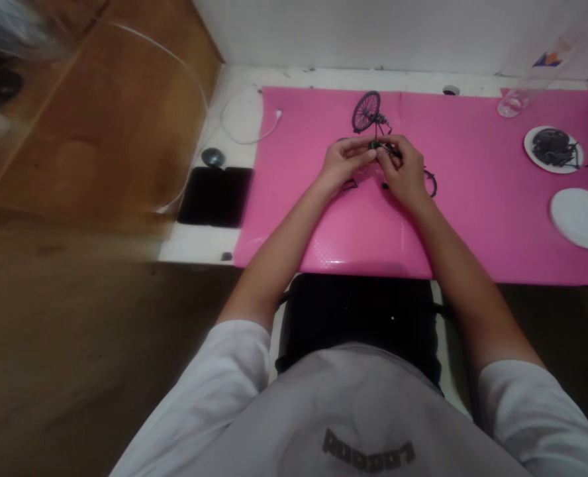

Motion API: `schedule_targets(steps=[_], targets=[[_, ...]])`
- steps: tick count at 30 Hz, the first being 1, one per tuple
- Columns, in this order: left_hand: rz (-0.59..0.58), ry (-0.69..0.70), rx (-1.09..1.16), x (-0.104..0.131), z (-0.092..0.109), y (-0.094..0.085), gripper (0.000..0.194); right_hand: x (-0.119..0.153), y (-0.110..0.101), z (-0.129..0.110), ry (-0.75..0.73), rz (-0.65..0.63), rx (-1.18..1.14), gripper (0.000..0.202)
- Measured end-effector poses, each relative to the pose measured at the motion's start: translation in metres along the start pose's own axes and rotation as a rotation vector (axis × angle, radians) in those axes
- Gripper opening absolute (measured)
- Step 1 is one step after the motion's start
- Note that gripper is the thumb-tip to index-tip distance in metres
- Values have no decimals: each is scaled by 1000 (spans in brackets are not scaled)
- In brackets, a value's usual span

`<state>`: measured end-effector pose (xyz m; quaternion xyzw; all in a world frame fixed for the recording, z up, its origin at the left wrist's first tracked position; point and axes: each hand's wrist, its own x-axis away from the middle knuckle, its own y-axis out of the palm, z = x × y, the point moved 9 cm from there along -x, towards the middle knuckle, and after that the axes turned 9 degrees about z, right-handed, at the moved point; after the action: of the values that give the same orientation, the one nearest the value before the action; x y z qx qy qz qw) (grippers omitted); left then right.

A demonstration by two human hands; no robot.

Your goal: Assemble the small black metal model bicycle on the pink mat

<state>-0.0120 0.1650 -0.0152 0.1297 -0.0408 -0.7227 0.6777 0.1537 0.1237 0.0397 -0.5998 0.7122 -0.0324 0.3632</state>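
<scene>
Close together over the pink mat [294, 218], my left hand [346, 162] and my right hand [404, 171] pinch a small dark model bicycle [366, 111] between their fingertips. Its spoked wheel sticks up beyond the fingers, at the far side. The part of the model between my fingers is mostly covered, so its detail does not show. A loose black piece [349, 185] lies by my left wrist. A dark ring-shaped part [432, 184] lies partly hidden behind my right hand.
On the right, one white plate [528, 140] holds a heap of dark parts, and another white plate [582, 218] sits nearer. A clear plastic container [511, 105] stands behind them. To the left are black flat objects [214, 197], a round dark object [213, 157] and a white cable [254, 141].
</scene>
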Motion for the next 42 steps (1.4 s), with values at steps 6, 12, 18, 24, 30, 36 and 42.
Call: schedule_targets(steps=[6,12,18,24,30,36,42], targets=[[18,1,12,-4,-3,-4,46,1,1,7,28,-5,39,69],[20,35,35,-10,-10,-8,42,1,2,8,24,0,39,65],[47,73,-50,-12,-11,-6,40,0,7,13,52,-2,17,55],[32,78,-51,-13,-12,-6,38,-1,7,13,35,-9,35,58],[20,69,-95,-15,-17,-10,40,-1,8,18,25,-2,9,57],[-18,32,-113,-13,-15,-4,29,0,9,10,48,-25,-15,53],[-49,51,-126,-11,-7,3,32,-1,8,10,12,-25,-14,56]])
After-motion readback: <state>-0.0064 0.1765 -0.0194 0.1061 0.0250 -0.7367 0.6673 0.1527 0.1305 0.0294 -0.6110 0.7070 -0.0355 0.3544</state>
